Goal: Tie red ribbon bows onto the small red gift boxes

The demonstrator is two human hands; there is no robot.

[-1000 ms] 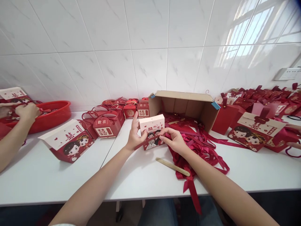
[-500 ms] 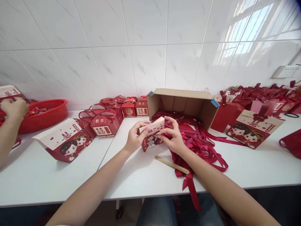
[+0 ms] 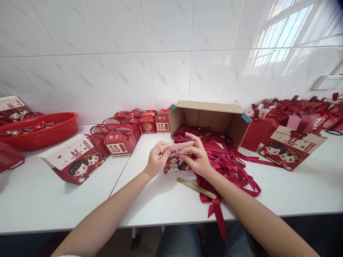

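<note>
A small red and cream box [image 3: 175, 163] with a cartoon couple on its front is held upright above the white table, its front facing me. My left hand [image 3: 157, 157] grips its upper left corner, thumb on the front. On the upper right side, my right hand [image 3: 197, 155] pinches the top edge, with one finger raised. Behind and right of the hands, dark red ribbons [image 3: 230, 171] spill out of a cardboard box [image 3: 209, 107] lying on its side. A flat wooden stick [image 3: 195, 188] lies just below the held box, its right end on the ribbons.
At the left are a red basin [image 3: 53, 134] of wrapped items and a larger cream and red box [image 3: 77, 160]. Small red boxes [image 3: 120, 141] stand along the wall. To the right are another cartoon box [image 3: 291, 150] and many red bags [image 3: 300, 110].
The held box has turned so its front faces me more squarely. Another person's hand over the basin has left the view, and a red bag now shows at the left edge.
</note>
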